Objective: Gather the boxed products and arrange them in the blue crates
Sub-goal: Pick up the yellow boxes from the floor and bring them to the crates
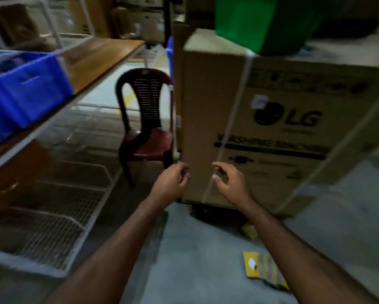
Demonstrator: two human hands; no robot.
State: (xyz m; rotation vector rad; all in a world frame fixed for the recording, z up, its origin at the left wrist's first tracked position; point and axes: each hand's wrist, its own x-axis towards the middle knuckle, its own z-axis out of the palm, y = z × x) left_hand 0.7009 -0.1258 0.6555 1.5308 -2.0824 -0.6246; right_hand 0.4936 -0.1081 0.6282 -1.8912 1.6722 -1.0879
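Hands: left hand (172,183) and right hand (231,183) are held apart, loosely curled, nothing gripped.
Blue crate (26,93): seen at 9 o'clock on the shelf (100,60).
Yellow boxes (264,270): left on the floor at 5 o'clock.
Risk: boxes may be trodden on, and the washing-machine carton (271,132) bumped in dim light.

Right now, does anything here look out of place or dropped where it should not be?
Yes. Flat yellow packets lie loose on the concrete floor near the right arm, not in the blue crate on the shelf. Another yellow item lies at the foot of the LG washing machine carton. Both hands hold nothing.
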